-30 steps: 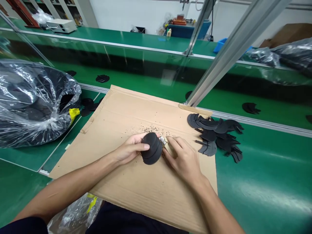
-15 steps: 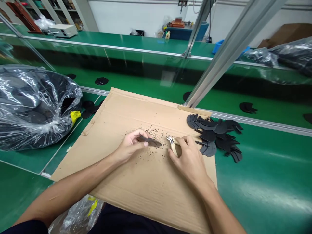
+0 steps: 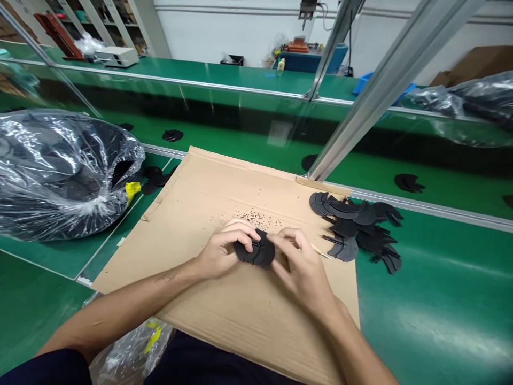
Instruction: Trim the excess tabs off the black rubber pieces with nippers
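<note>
My left hand (image 3: 222, 246) pinches a rounded black plastic piece (image 3: 256, 248) made of thin overlapping blades, tilted above the cardboard. Its right edge lies between the thumb and fingertips of my right hand (image 3: 300, 262), which are slightly blurred. Just right of that hand, a slim pale part of the cutting pliers (image 3: 321, 252) shows; the rest is hidden, and I cannot tell whether the palm still bears them. Small black clippings (image 3: 256, 218) lie scattered on the cardboard sheet (image 3: 216, 184) behind my hands.
Several fanned black pieces (image 3: 344, 248) are heaped at the sheet's right edge. A clear plastic bag of black discs (image 3: 72, 176) stands at left, with loose discs (image 3: 152, 179) beside it. A metal post (image 3: 360, 91) slants up at the right.
The black piece has turned from edge-on to face-on and moved slightly right and down. My right hand has shifted from its grip on the pliers to the piece's edge.
</note>
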The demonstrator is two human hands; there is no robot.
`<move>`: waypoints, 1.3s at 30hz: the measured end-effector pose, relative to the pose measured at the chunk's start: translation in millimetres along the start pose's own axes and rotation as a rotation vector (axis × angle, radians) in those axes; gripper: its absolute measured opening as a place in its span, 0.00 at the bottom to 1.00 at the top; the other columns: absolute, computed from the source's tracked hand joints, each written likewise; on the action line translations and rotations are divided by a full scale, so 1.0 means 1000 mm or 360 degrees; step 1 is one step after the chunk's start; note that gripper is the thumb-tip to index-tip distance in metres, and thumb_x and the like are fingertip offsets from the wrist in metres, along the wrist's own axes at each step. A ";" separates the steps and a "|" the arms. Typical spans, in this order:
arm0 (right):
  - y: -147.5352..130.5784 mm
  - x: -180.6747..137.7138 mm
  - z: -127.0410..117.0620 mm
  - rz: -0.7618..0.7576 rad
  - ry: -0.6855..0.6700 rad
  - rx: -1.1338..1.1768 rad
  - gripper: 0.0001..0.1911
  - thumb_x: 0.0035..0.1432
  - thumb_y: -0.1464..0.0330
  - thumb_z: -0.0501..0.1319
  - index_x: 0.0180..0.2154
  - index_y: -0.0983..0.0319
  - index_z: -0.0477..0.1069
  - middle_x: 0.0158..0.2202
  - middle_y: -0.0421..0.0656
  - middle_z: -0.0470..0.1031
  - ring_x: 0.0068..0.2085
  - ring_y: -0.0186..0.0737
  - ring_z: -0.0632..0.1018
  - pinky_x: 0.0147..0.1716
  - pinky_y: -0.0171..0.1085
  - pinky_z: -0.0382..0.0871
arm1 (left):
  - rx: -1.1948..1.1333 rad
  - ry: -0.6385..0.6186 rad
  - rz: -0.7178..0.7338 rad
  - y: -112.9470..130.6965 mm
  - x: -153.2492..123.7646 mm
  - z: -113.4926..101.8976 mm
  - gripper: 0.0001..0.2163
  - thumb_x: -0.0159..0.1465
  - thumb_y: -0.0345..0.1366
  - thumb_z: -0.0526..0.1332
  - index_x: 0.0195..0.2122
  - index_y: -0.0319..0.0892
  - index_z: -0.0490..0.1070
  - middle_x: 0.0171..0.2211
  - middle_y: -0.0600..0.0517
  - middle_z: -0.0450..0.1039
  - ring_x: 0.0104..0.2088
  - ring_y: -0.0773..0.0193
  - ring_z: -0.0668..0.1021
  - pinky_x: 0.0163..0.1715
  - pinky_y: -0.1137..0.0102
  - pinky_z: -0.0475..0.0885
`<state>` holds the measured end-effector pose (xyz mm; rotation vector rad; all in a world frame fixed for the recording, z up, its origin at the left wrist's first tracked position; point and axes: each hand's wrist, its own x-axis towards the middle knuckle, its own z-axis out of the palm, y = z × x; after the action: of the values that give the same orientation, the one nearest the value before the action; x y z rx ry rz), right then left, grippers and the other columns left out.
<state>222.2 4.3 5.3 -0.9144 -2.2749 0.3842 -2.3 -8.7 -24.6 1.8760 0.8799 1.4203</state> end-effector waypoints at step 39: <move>0.006 -0.012 0.005 0.0189 0.0132 -0.0328 0.12 0.64 0.74 0.60 0.49 0.60 0.72 0.50 0.50 0.76 0.40 0.41 0.80 0.37 0.37 0.76 | 0.1386 -0.0060 -0.0872 -0.123 0.229 -0.097 0.03 0.52 0.30 0.63 0.25 0.41 0.76 0.35 0.41 0.81 0.51 0.38 0.78 0.59 0.47 0.67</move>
<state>228.9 -0.3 -7.0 -1.1512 -2.2192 0.1602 -67.9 256.5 27.3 1.9553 2.0282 0.6872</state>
